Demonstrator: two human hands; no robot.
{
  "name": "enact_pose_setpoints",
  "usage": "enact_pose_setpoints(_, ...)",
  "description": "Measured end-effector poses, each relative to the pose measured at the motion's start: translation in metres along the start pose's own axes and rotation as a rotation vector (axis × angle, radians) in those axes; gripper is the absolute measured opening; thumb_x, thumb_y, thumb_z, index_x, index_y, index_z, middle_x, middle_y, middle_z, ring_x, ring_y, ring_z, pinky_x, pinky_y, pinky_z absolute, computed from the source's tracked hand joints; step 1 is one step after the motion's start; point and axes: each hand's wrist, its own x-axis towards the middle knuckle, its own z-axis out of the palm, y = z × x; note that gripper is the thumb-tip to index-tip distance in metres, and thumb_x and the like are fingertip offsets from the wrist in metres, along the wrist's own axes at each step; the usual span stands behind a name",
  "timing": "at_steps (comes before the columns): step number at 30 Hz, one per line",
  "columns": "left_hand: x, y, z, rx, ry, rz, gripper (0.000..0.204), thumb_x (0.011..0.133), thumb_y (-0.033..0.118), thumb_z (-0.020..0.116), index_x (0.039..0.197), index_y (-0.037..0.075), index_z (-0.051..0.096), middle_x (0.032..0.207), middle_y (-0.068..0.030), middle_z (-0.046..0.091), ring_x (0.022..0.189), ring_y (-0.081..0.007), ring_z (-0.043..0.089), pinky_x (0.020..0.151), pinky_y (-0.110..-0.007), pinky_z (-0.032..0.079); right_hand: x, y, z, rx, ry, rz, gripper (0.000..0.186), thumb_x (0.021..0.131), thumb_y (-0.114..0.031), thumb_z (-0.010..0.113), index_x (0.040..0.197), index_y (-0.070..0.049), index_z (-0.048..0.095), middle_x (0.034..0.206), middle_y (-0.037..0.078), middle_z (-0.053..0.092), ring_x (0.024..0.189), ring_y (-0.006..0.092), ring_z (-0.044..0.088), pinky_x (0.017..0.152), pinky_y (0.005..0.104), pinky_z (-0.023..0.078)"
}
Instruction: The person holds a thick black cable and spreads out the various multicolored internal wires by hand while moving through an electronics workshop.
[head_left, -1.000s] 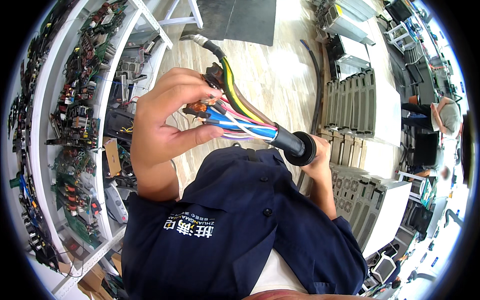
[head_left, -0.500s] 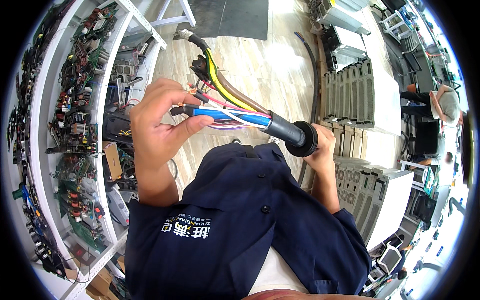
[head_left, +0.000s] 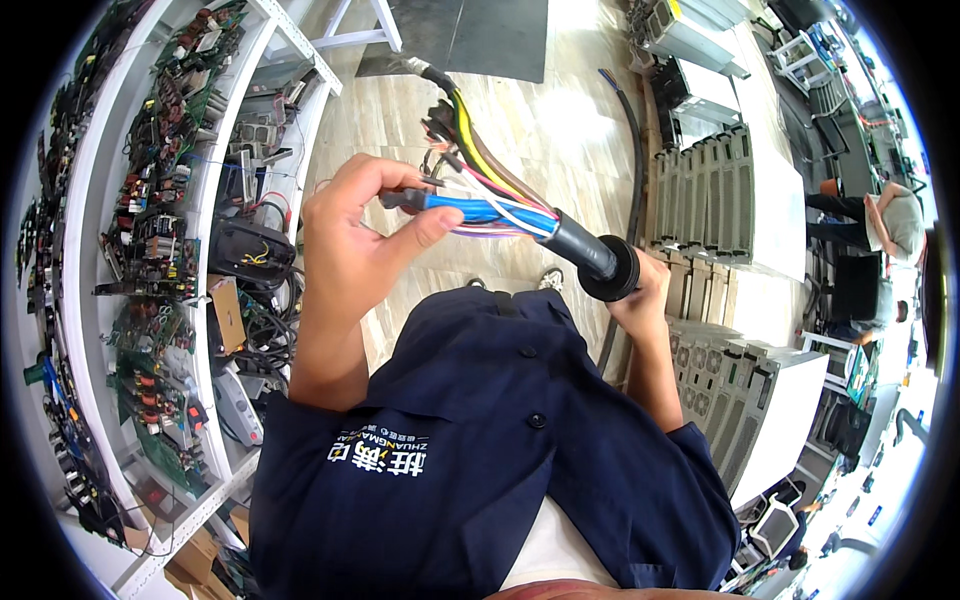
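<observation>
A thick black cable (head_left: 583,246) is held up in front of me, its stripped end fanning out to the left. My right hand (head_left: 643,297) grips it behind a round black collar (head_left: 619,268), which hides some of the fingers. From the sheath come a blue wire (head_left: 480,209), a brown wire (head_left: 490,160), a yellow-green wire (head_left: 464,125) and several thin coloured wires. Between thumb and fingers, my left hand (head_left: 375,225) pinches the blue wire near its black-sleeved end (head_left: 403,201). A metal lug (head_left: 412,65) tips the bundle's far end.
White shelving (head_left: 225,130) loaded with circuit boards (head_left: 160,235) stands on my left. To the right are grey metal modules (head_left: 705,195) in rows. Another black cable (head_left: 632,150) lies along the tiled floor (head_left: 580,70). A person (head_left: 895,222) stands far right.
Both hands and the cable have shifted slightly right in the picture. My left fingers have closed in nearer the blue wire's end, and the thin wires' tips have moved away from the fingertips.
</observation>
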Motion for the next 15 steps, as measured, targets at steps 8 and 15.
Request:
enact_pose_setpoints(8,0.01,0.022,-0.008,-0.093,-0.121,0.067,0.043,0.071,0.019,0.085,0.106,0.001,0.067,0.088,-0.0044,0.066,0.073,-0.0118,0.054,0.066,-0.025,0.045,-0.013,0.004,0.018,0.33,-0.101,0.219,0.026,0.067,-0.002,0.066,0.092,0.003,0.066,0.075,0.009,0.066,0.069,0.0127,0.062,0.068,0.0285,0.051)
enact_pose_setpoints(15,0.013,0.009,-0.02,-0.325,-0.14,-0.007,0.042,0.08,0.017,0.075,0.117,-0.001,0.063,0.098,-0.0052,0.065,0.084,-0.0111,0.052,0.077,-0.026,0.04,-0.012,0.002,0.009,0.107,-0.042,0.101,0.03,0.063,-0.007,0.07,0.091,0.003,0.067,0.078,0.015,0.068,0.07,0.0269,0.069,0.068,0.0325,0.053)
